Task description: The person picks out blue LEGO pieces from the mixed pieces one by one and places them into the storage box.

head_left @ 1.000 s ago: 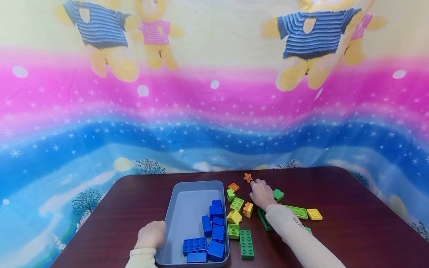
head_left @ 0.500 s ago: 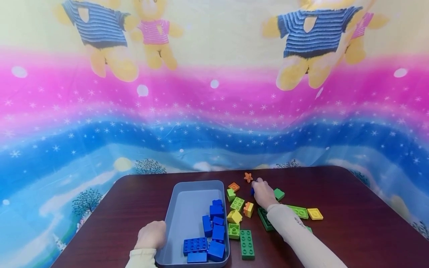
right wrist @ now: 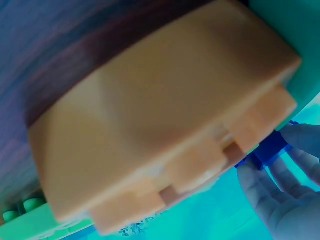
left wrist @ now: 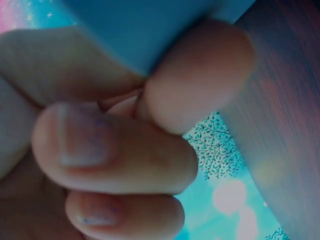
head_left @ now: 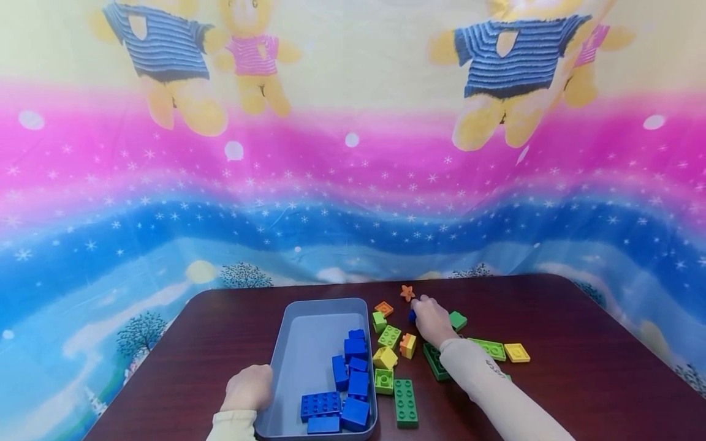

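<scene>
On the left, my left hand (head_left: 248, 387) grips the side wall of a grey-blue tray (head_left: 306, 343); the left wrist view shows thumb and curled fingers (left wrist: 120, 155) around the tray's edge (left wrist: 145, 35). Several blue bricks (head_left: 355, 349) lie along the tray's right and near sides. Toward the back of the table, my right hand (head_left: 432, 320) pinches a dark blue brick (right wrist: 270, 148) between thumb and fingers. Most of that brick is hidden by the hand in the head view. An orange starfish-shaped piece (head_left: 407, 293) lies just beyond the fingertips.
Right of the tray lie loose bricks: light green (head_left: 389, 337), yellow (head_left: 385, 357), an orange-and-yellow one (head_left: 408, 345) and a long green one (head_left: 406, 402). A dark green piece (head_left: 434, 362) sits beneath the right forearm. A printed curtain (head_left: 353, 184) hangs behind the table.
The right hand stays at nearly the same spot, shifting only slightly, with the blue brick at its fingers. The left hand and the tray have not moved.
</scene>
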`<state>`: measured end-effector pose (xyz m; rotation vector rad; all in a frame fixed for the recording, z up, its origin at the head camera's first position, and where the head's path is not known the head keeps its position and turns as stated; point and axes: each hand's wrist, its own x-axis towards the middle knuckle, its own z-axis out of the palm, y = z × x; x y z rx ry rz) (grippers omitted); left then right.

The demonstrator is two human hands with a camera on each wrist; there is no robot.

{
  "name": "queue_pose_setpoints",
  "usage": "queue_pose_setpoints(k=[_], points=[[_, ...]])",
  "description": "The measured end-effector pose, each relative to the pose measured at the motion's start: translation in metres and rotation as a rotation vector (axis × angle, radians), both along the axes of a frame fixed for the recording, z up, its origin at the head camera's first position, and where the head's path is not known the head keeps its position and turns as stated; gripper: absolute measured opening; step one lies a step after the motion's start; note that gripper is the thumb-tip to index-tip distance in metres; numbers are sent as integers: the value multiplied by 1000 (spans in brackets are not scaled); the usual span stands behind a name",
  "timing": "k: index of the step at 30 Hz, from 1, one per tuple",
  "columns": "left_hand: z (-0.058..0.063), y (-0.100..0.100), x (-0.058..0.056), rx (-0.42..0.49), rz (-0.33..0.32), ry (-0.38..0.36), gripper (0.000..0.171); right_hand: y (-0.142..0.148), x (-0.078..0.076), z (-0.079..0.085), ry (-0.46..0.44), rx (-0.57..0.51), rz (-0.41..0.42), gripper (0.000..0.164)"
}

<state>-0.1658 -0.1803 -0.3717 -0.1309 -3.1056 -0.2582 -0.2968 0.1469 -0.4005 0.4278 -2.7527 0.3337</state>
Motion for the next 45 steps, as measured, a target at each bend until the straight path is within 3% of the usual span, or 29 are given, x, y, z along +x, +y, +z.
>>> queue_pose_setpoints(k=[9,28,45], points=[[0,1,1,0,7,0,21,-2,5,-3,31,-17,23,12],[1,0,1,0,4,-13,20,-31,15,0,289,-6,149,18],[0,0,1,4,1,-15,23,-49,22,-2,383,7,253,20]])
